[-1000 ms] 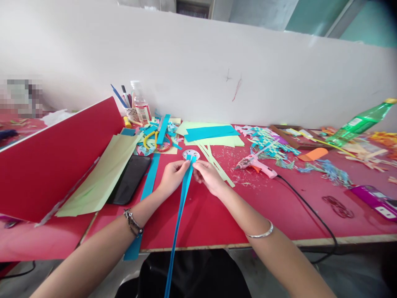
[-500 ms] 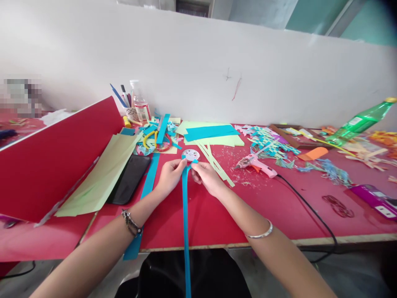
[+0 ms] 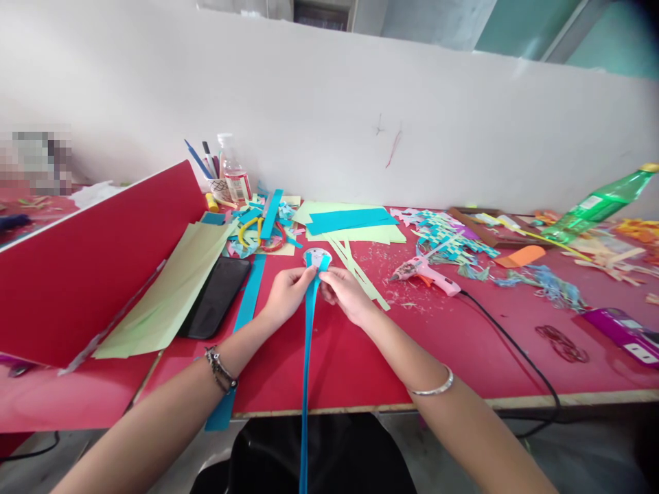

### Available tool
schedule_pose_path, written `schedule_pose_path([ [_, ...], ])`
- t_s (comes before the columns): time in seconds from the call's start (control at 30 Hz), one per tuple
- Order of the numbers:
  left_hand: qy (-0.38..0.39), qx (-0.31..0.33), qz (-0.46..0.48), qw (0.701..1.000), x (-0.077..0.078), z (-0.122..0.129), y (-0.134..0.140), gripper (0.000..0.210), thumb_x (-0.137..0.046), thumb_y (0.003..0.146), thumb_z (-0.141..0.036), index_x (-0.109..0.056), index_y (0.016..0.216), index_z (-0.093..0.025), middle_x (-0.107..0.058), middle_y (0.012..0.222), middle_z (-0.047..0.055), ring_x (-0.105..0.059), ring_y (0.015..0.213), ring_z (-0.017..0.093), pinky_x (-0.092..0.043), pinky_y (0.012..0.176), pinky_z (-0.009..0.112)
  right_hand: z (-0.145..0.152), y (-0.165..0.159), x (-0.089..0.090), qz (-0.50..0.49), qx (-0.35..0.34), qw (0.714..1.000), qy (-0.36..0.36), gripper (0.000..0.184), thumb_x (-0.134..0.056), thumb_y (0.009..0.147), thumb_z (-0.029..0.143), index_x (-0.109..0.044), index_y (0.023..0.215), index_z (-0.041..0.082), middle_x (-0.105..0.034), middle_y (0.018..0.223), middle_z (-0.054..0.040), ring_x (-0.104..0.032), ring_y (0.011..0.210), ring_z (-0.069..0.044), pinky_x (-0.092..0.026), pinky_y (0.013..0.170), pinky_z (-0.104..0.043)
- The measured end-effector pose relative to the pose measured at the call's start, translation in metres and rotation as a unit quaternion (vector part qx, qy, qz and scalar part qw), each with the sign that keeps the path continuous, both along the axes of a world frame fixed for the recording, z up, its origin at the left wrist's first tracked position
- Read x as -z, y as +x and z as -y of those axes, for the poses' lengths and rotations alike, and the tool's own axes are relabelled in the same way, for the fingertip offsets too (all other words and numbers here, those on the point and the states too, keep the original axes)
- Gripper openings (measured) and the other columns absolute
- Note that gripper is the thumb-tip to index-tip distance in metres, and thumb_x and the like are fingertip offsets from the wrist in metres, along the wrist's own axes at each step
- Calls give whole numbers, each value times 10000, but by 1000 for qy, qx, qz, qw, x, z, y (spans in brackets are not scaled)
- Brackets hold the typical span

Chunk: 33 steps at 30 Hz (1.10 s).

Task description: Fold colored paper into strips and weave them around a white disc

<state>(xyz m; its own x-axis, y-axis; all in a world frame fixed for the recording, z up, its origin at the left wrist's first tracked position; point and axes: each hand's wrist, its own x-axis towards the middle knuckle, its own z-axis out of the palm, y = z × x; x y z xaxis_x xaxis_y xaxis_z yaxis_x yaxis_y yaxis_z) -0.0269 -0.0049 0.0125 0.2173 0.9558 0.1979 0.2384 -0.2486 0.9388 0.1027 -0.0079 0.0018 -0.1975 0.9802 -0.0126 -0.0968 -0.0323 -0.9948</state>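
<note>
Over the middle of the red table, my left hand (image 3: 289,289) and my right hand (image 3: 346,291) pinch the top ends of blue paper strips (image 3: 308,343) between thumb and fingers. Two short ends stick up above my fingertips in a V. Below, the strips hang as one narrow band past the table edge to my lap. Just behind the ends lies a small round white disc (image 3: 325,253) with marks on it, partly covered. Whether the band is one folded strip or two separate strips is hard to make out.
A pink glue gun (image 3: 430,274) with a black cord lies to the right. Left are a black phone (image 3: 217,298), pale green paper (image 3: 169,295) and an upright red board (image 3: 103,274). Scissors (image 3: 249,232) lie among scraps behind. A green bottle (image 3: 602,202) leans at far right.
The two blue ends have turned upward and now stand in a V over the disc. The hanging band has twisted narrower, its lower end shifted slightly left. Both hands have barely moved.
</note>
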Motion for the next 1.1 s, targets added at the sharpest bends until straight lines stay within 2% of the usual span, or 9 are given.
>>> schedule_pose_path([
  [0.07, -13, -12, 8, 1000, -1, 0, 0, 414, -429, 764, -443, -474, 496, -130, -389, 427, -55, -318, 421, 57, -241, 424, 188, 0, 0, 0, -1, 9, 1000, -5, 244, -474, 697, 274, -426, 480, 172, -405, 372, 66, -353, 344, -53, -248, 361, -187],
  [0.23, -49, 76, -2, 996, -2, 1, 1, 428, -394, 778, -456, -536, 539, -130, -516, 493, -27, -428, 470, 78, -333, 498, 187, 1, 1, -4, 8, 53, 998, 24, 295, -462, 729, 322, -410, 478, 175, -403, 371, 63, -363, 355, -55, -252, 370, -187],
  [0.37, -36, 106, 8, 994, 0, 3, 2, 414, -374, 799, -425, -581, 586, -137, -575, 542, -15, -494, 534, 95, -373, 578, 187, 2, 0, -6, 39, 35, 998, 32, 287, -473, 733, 364, -446, 518, 177, -398, 388, 69, -362, 360, -55, -251, 368, -186],
  [0.47, -34, 79, 14, 996, 1, 2, 2, 418, -370, 801, -427, -561, 562, -143, -543, 493, -30, -477, 495, 89, -362, 536, 184, 3, 0, -5, 30, 18, 999, 40, 285, -479, 729, 343, -431, 504, 176, -394, 407, 70, -352, 371, -49, -251, 375, -181],
  [0.63, -32, -5, 8, 999, 1, 2, 2, 447, -381, 782, -475, -495, 510, -139, -493, 455, -29, -427, 440, 80, -316, 450, 189, 4, 0, -4, 32, 27, 998, 49, 283, -469, 725, 317, -424, 484, 174, -395, 397, 66, -338, 364, -47, -244, 379, -185],
  [0.77, -44, 41, -2, 998, 0, 3, 3, 461, -354, 795, -475, -529, 541, -133, -527, 480, -12, -475, 476, 90, -362, 511, 191, 1, 0, -4, 16, 76, 996, 39, 277, -471, 716, 320, -417, 485, 177, -399, 404, 62, -346, 369, -54, -253, 380, -192],
  [0.83, -48, 54, -11, 997, -1, 4, 3, 451, -356, 797, -466, -543, 559, -132, -534, 484, -10, -479, 474, 92, -364, 507, 191, 1, 1, -5, 22, 79, 996, 35, 283, -468, 717, 335, -417, 488, 178, -411, 414, 57, -364, 380, -61, -268, 386, -197],
  [0.97, -18, 42, -16, 999, 0, 6, 3, 435, -368, 800, -445, -521, 533, -137, -520, 482, -20, -458, 462, 83, -336, 472, 183, 3, 1, -8, 45, 24, 998, 38, 267, -468, 722, 350, -441, 520, 177, -426, 429, 57, -382, 394, -65, -281, 399, -200],
  [1.1, -13, 12, -17, 1000, 1, 5, 2, 435, -371, 797, -455, -496, 527, -137, -499, 467, -26, -441, 451, 83, -321, 460, 189, 5, 1, -7, 54, 31, 997, 50, 260, -475, 716, 331, -425, 512, 178, -405, 420, 63, -363, 389, -60, -264, 396, -198],
])
